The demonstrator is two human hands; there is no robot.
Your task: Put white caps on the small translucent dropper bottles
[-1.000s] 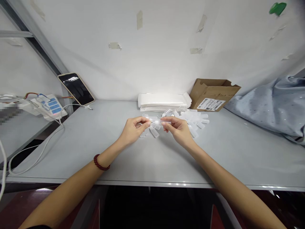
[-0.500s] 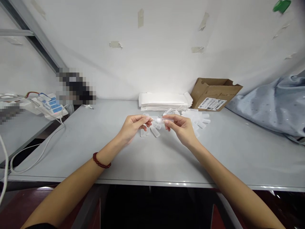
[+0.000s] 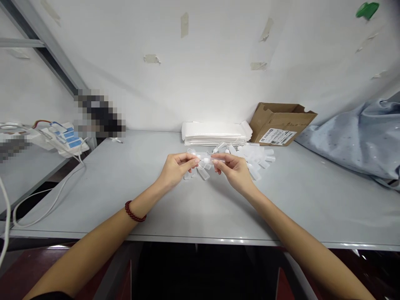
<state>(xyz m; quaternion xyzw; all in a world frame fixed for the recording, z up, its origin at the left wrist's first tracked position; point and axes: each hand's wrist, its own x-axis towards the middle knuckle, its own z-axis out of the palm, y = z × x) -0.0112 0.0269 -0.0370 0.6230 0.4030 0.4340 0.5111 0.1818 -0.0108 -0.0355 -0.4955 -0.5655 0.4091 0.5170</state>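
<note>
Above the grey table, my right hand pinches a small clear plastic tube with a white cap, the capped end facing left. My left hand is closed at thumb and forefinger just left of that cap. Whatever is in this pinch is too small to make out. A thin loop seems to hang by the cap. Behind and below the fingers lie flat translucent plastic pieces. More clear tubes and translucent pieces are heaped beyond my right hand, which partly hides them.
Against the wall is a stack of flat white boxes, with an open cardboard box to its right. A light blue cloth covers the right rear of the table. White cables and a power strip are at the left.
Both hands have shifted slightly, staying close together around the capped tube. My right hand has moved a little left, showing more of the heap behind it.
</note>
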